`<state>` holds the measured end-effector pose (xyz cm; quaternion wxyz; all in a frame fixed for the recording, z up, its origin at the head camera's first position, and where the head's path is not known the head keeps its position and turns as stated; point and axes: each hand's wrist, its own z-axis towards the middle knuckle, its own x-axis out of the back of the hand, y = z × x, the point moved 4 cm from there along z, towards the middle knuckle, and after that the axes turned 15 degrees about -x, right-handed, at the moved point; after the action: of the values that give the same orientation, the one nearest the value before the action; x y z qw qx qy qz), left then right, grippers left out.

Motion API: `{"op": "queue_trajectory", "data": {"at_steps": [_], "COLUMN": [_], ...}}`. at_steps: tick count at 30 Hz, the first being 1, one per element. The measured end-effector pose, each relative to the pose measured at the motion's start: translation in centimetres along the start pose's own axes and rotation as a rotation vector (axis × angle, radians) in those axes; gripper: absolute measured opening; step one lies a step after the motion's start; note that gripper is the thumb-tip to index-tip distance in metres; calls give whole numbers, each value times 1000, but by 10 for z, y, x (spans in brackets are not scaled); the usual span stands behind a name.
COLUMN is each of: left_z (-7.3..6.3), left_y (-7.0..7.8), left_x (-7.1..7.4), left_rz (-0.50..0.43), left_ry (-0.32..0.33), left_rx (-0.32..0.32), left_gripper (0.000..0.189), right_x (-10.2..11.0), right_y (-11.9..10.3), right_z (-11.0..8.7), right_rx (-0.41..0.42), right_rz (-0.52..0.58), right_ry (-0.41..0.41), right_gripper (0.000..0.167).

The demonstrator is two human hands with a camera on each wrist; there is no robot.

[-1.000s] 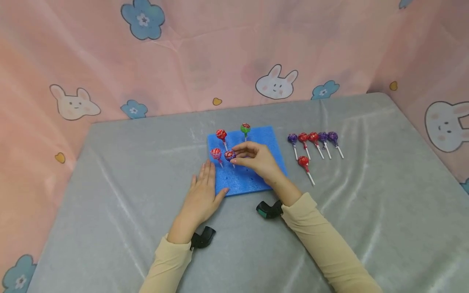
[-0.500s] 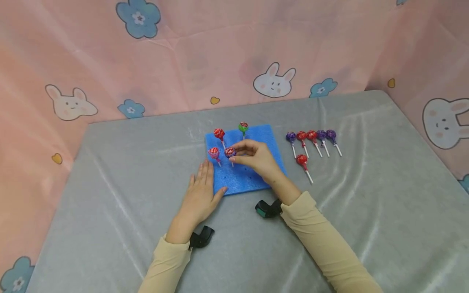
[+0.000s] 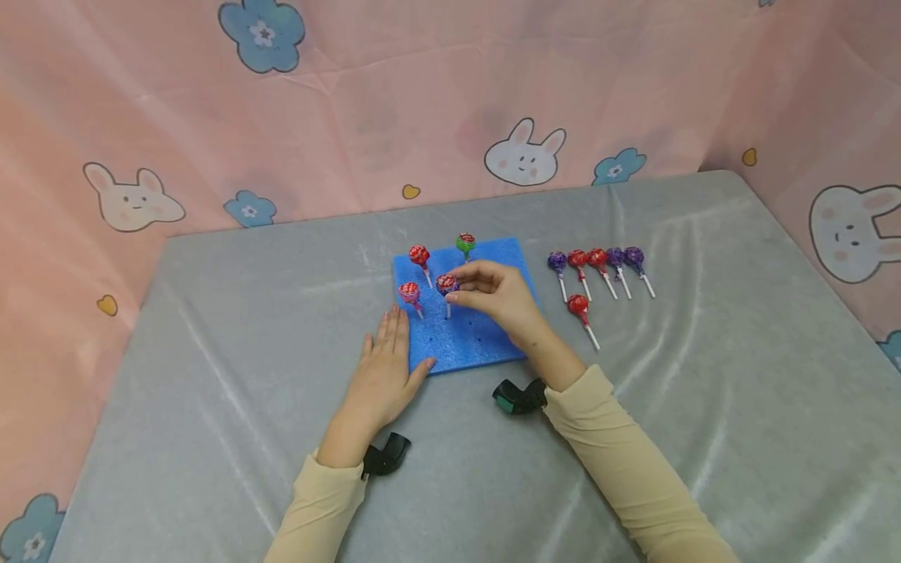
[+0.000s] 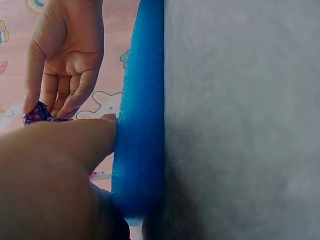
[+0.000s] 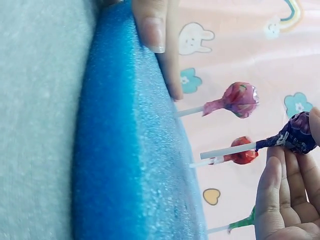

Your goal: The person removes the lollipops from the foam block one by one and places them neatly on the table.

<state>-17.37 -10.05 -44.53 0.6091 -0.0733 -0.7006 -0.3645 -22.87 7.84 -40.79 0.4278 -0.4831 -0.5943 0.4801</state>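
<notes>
Head view looks forward and down across the grey tabletop (image 3: 225,360); both wrist views, close, low and sideways, share the blue foam board (image 5: 110,150) and held purple lollipop (image 5: 298,134).

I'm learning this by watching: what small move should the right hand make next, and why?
Probably lower the purple lollipop into the blue foam: the right hand pinches its head, and its stick ends free of the foam.

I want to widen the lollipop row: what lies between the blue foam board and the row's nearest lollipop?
In the head view, bare grey cloth separates the blue foam board from that purple lollipop.
</notes>
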Motion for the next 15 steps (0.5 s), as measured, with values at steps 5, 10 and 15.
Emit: {"op": "queue_trajectory", "data": {"at_steps": [5,10,15], "left_z": [0,0,0], "left_y": [0,-1,-1], "left_x": [0,0,-1], "left_rz": [2,13,23], "left_ry": [-3,-4,-11], "left_rx": [2,3,5], "left_gripper": [76,76,76], "right_x": [2,4,9], "right_y": [-3,-4,-5], "right_z": [-2,-4,-10], "right_rx": [14,12,8], "right_rz": [46,72,79], "right_ry": [-25,-30,-11], "right_gripper": [26,27,26]}}
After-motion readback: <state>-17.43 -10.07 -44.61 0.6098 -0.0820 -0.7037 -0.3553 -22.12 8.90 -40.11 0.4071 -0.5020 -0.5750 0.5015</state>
